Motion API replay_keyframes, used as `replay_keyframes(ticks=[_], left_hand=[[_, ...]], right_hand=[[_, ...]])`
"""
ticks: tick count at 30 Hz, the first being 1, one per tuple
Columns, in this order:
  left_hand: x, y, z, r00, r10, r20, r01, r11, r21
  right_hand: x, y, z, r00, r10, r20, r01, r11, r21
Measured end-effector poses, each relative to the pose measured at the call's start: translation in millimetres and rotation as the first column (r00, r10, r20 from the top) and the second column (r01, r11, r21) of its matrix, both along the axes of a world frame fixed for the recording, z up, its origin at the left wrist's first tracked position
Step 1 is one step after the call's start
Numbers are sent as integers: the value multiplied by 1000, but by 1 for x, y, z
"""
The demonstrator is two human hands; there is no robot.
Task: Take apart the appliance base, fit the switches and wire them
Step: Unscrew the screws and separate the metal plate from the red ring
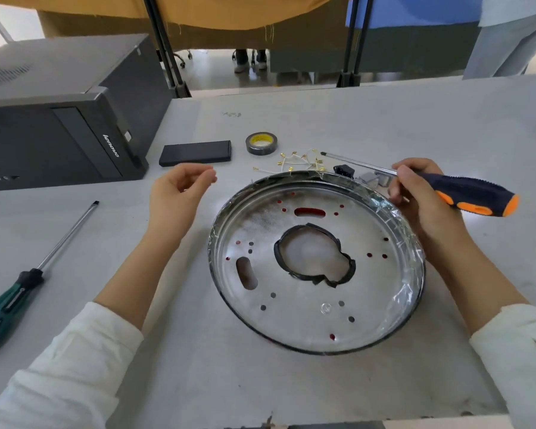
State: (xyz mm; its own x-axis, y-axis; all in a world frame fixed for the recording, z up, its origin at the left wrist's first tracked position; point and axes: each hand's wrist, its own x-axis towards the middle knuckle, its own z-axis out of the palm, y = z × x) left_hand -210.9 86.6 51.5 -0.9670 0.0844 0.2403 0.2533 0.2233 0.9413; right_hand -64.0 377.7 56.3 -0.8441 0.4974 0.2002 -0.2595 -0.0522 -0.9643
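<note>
Right hand (415,193) grips an orange-handled screwdriver (464,193) beside the metal base plate (316,323); left hand (177,193) hovers relaxed.

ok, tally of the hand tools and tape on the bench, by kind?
Screwdrivers: 2, the black-and-orange-handled screwdriver gripped by the right hand and the green-handled screwdriver lying on the grey table
Tape: 1, the black roll of electrical tape with a yellow core
Total: 3

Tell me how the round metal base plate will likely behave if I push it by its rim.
The metal base plate looks thin and stamped, so probably light and apt to slide on the smooth table. Its shallow, wide shape makes tipping unlikely. The crinkled tape on the rim may give some grip.
</note>
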Motion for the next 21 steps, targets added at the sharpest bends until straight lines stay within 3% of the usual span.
replay_keyframes(ticks=[4, 9, 15, 21], left_hand=[[32, 2, 23, 997, -10, -76, 15, 998, 62], [79, 9, 49, 982, -92, -164, 95, 995, 10], [131, 13, 54, 965, -218, -146, 201, 972, -124], [156, 15, 47, 974, -190, -126, 155, 957, -245]], right_hand=[[20, -1, 13, 1000, -19, -20, 23, 979, 204], [49, -17, 27, 999, 4, -49, 11, 953, 303], [84, -46, 50, 995, -8, -97, 31, 971, 239], [105, -61, 74, 976, 34, -214, 16, 974, 228]])
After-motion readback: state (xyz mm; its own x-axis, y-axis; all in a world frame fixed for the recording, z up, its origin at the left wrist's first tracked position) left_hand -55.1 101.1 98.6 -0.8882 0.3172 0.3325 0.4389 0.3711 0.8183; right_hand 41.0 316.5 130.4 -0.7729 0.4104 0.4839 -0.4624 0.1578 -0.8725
